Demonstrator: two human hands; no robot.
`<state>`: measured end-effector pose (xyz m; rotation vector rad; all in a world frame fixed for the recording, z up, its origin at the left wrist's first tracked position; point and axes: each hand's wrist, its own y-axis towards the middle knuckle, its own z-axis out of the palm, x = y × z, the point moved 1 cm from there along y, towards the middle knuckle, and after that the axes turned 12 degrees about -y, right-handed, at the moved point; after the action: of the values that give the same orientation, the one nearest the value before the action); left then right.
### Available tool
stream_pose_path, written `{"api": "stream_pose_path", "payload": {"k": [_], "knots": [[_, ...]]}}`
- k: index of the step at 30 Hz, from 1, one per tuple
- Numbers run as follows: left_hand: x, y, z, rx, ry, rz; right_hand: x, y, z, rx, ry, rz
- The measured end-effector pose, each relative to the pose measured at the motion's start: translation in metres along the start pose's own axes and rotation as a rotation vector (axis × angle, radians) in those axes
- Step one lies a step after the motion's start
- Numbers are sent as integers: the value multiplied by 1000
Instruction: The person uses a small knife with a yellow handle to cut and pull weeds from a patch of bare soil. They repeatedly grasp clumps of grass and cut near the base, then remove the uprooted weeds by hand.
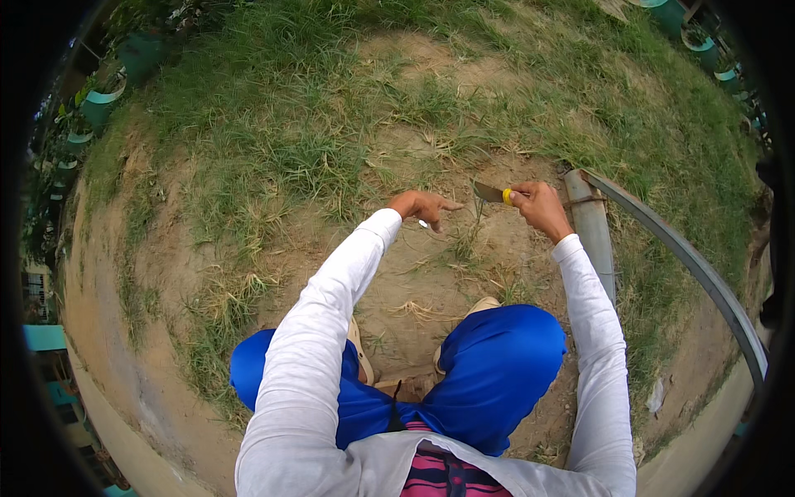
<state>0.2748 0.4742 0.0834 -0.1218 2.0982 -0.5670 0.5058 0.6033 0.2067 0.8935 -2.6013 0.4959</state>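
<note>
My right hand (541, 208) grips a small tool by its handle, which has a yellow collar. Its flat dark metal blade (488, 192) points left, just above a tuft of grass (475, 233). My left hand (425, 208) hangs a little left of the blade tip with fingers apart and nothing seen in it, its forefinger stretched toward the blade. Under and around both hands lies bare brown soil (397, 267) with scattered grass. Some pulled, dry grass (422, 312) rests on the soil between my feet.
A grey post (593, 242) lies close to my right forearm, with a curved-looking metal rail (689, 255) running off to the right. Thick grass (298, 149) grows ahead. Teal planters (98, 105) line the far edges. A low concrete edge (714, 404) shows at lower right.
</note>
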Motion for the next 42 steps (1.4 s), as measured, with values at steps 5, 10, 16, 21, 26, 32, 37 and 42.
{"api": "stream_pose_path", "payload": {"k": [5, 10, 16, 21, 26, 32, 37, 42], "knots": [[56, 34, 4, -59, 275, -305, -17, 2, -6, -94, -164, -56], [78, 45, 20, -440, 268, -426, -45, -41, 26, 74, 778, 304], [94, 62, 33, -715, 309, -410, -42, -97, 66, 166, 1060, 511], [80, 76, 43, -795, 112, -432, -47, -114, 71, 154, 1134, 579], [114, 75, 35, -930, -70, -210, -35, -118, 64, 155, 1222, 579], [125, 72, 26, -975, -398, -362, -23, -80, 124, 170, 1324, 576], [137, 54, 22, -1021, -381, -292, -14, -69, 143, 189, 1284, 573], [131, 48, 23, -1004, -386, -291, -10, -95, 115, 182, 1244, 553]]}}
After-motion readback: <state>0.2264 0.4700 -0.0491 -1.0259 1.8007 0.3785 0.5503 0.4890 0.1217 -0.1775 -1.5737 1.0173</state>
